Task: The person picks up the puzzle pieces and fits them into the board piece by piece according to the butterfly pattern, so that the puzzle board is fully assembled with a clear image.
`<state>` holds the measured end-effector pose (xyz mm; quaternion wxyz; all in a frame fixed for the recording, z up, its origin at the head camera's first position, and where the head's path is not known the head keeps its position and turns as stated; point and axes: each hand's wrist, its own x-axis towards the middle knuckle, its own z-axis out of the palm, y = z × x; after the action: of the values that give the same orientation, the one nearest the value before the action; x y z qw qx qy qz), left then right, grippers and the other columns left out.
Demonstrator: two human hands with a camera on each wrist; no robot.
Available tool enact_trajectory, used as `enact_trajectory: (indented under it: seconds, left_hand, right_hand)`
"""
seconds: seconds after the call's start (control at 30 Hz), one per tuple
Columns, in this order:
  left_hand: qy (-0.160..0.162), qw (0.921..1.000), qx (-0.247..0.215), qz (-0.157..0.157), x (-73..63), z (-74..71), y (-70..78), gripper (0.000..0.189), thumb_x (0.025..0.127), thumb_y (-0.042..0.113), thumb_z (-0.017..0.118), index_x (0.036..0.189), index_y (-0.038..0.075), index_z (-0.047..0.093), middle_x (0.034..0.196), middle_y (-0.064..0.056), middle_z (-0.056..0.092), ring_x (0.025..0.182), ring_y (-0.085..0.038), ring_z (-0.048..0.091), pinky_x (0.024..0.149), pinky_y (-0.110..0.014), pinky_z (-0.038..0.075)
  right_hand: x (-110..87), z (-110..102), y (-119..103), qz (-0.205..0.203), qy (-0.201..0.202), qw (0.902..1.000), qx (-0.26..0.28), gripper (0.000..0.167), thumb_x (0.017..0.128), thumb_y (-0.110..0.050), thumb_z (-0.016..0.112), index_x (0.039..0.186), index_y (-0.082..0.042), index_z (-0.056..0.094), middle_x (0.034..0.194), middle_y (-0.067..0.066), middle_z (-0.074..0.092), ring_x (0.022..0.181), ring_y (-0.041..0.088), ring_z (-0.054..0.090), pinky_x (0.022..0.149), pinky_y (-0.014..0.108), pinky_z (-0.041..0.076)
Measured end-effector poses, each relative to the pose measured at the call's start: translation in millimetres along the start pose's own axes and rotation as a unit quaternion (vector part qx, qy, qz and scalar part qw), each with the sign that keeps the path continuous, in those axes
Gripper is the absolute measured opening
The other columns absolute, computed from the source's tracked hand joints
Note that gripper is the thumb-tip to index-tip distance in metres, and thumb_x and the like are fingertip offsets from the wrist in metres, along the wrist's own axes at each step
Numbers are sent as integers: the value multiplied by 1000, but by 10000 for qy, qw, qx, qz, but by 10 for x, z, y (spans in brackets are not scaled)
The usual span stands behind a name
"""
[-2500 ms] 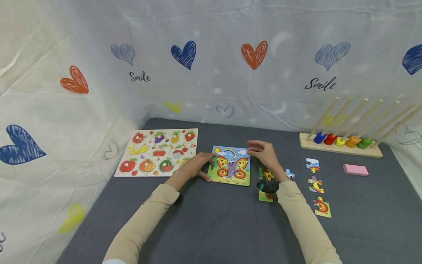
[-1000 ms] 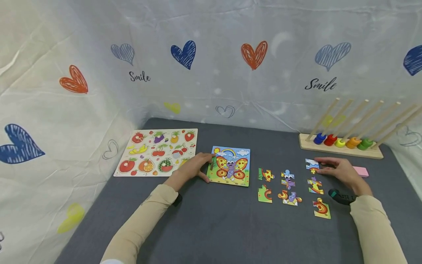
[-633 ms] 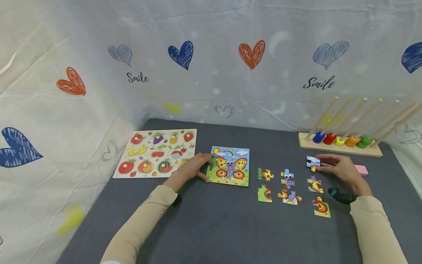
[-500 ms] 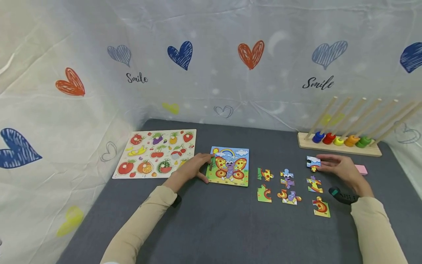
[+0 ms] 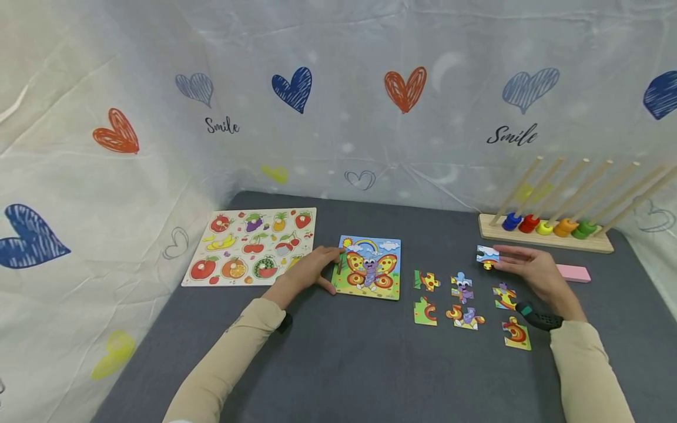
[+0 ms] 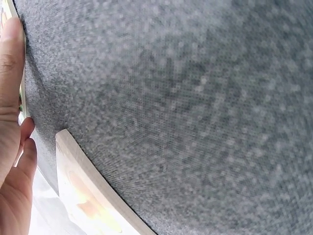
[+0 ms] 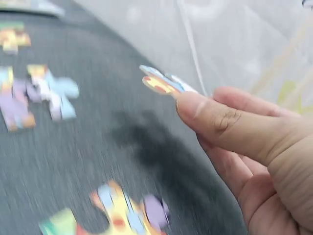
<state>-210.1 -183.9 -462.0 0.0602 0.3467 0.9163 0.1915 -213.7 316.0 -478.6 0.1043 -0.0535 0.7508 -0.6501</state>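
My right hand [image 5: 536, 273] pinches a sky-and-cloud jigsaw puzzle piece [image 5: 486, 255] between thumb and fingers. In the right wrist view the held piece is raised off the table, its shadow [image 7: 161, 149] below. Under that hand in the head view lie a yellow-and-purple piece [image 5: 505, 296] and a red-ringed piece [image 5: 516, 334]. My left hand [image 5: 312, 269] rests its extended fingers and thumb against the left edge of the square butterfly picture board [image 5: 370, 288]. The left wrist view shows only a sliver of this board beside the thumb [image 6: 12, 58].
Several loose pieces, such as a purple butterfly-face piece [image 5: 462, 286] and a green one [image 5: 424, 311], lie right of the board. A fruit puzzle board [image 5: 248, 247] is at left. A peg stand with coloured rings [image 5: 545, 235] and a pink block [image 5: 573, 273] are at right.
My right hand went from beside the butterfly board to the right-hand column of pieces, took hold of the cloud piece, lifted it and carried it slightly left. The left hand stayed put.
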Motion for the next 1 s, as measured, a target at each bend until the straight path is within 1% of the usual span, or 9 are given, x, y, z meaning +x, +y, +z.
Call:
enact_trajectory:
  seconds: [0.1, 0.3, 0.43, 0.47, 0.53, 0.67, 0.7, 0.77, 1.0]
  left_hand:
    - [36, 10000, 51, -3, 7, 11, -8, 61, 65, 35, 86, 106, 2, 56, 141, -16, 48, 117, -31, 51, 94, -40, 45]
    - [54, 9999, 98, -32, 16, 20, -27, 59, 63, 35, 87, 102, 3, 55, 140, -15, 49, 116, -31, 51, 92, -39, 45]
    - [150, 9996, -147, 170, 1, 14, -36, 60, 64, 36, 87, 102, 1, 56, 139, -17, 49, 115, -34, 52, 93, -41, 46]
    - [233, 9990, -212, 325, 3, 60, -103, 62, 64, 41, 85, 104, 4, 56, 141, -15, 48, 115, -31, 52, 93, -38, 46]
    - [315, 9981, -267, 447, -6, 57, -102, 62, 65, 44, 84, 104, 3, 56, 140, -15, 49, 114, -32, 52, 94, -38, 46]
    - [242, 9990, -193, 321, 0, 56, -85, 61, 65, 40, 85, 105, 3, 57, 140, -15, 49, 117, -32, 52, 95, -37, 46]
    - [147, 9997, -147, 162, -7, 12, -10, 60, 65, 35, 87, 105, 0, 57, 139, -18, 50, 117, -34, 51, 95, -40, 46]
    - [89, 9999, -112, 77, -4, 15, 3, 61, 63, 31, 88, 105, 0, 57, 140, -18, 49, 117, -34, 52, 94, -40, 46]
    - [124, 9998, -99, 125, -26, 20, 0, 58, 63, 31, 88, 102, 2, 55, 140, -17, 49, 114, -33, 53, 90, -39, 47]
  right_hand:
    - [33, 90, -67, -166, -80, 9992, 345, 30, 87, -2, 69, 116, -11, 69, 104, -18, 69, 91, -2, 65, 75, 14, 52]
    - [116, 282, -148, -433, -202, 9971, 593, 31, 86, 4, 67, 117, -3, 68, 105, -14, 70, 92, 1, 66, 75, 16, 53]
    - [179, 409, -139, -484, -242, 9954, 790, 32, 85, 6, 67, 116, -3, 68, 105, -13, 70, 93, 3, 67, 76, 18, 54]
    - [192, 441, -135, -465, -234, 9953, 820, 33, 85, 6, 68, 117, -3, 68, 105, -13, 70, 92, 3, 67, 76, 18, 54]
    - [217, 506, -133, -425, -224, 9948, 903, 34, 85, 6, 68, 118, -2, 67, 105, -12, 70, 92, 4, 67, 76, 18, 54]
    - [271, 635, -142, -359, -231, 9950, 899, 35, 84, 4, 70, 119, -1, 66, 105, -13, 70, 93, 4, 67, 77, 18, 53]
    - [285, 666, -144, -362, -245, 9952, 880, 35, 84, 4, 70, 119, -1, 66, 105, -13, 70, 93, 4, 67, 78, 18, 53]
    - [316, 729, -151, -338, -238, 9965, 733, 36, 84, 1, 71, 120, -1, 65, 105, -15, 69, 93, 3, 66, 78, 17, 53]
    - [409, 945, -199, -312, -310, 9971, 617, 47, 84, 3, 71, 127, 12, 54, 104, -16, 68, 93, 2, 66, 79, 18, 53]
